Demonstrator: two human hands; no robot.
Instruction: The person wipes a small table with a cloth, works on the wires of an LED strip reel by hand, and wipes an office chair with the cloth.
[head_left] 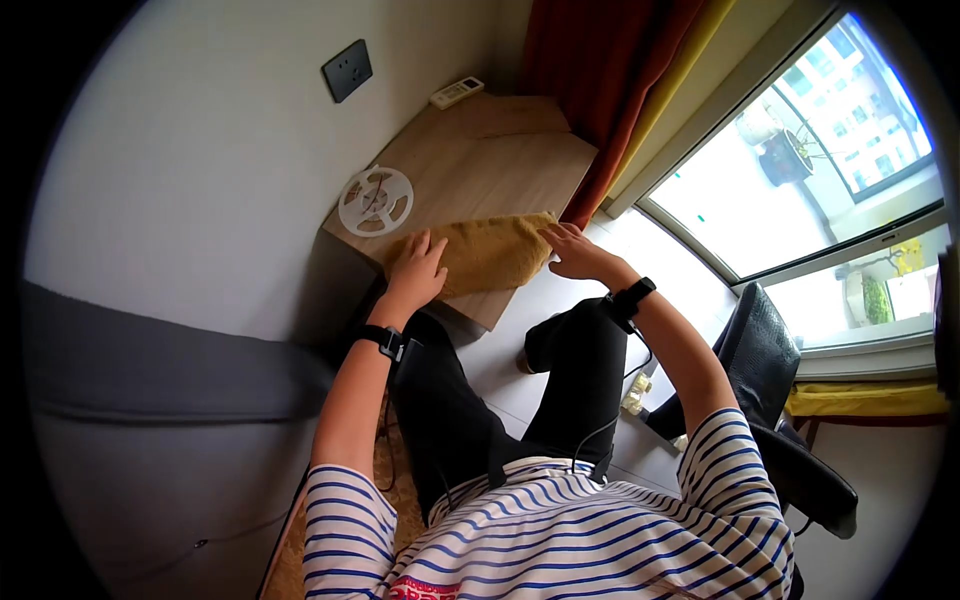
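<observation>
A folded brown cloth (490,256) lies along the near edge of a wooden table (480,165). On its left end rests my left hand (418,270), fingers spread over the fabric. My right hand (580,252) touches the cloth's right end, with its fingers stretched out and somewhat apart. Neither hand is wrapped round anything. Behind the cloth, at the table's left, lies a white reel (376,201) with cut-out openings.
A white remote (457,93) lies at the table's back edge by the wall. Red curtains (600,90) hang behind. A black chair (760,350) stands at the right near the glass door (750,190). Cables run along both arms.
</observation>
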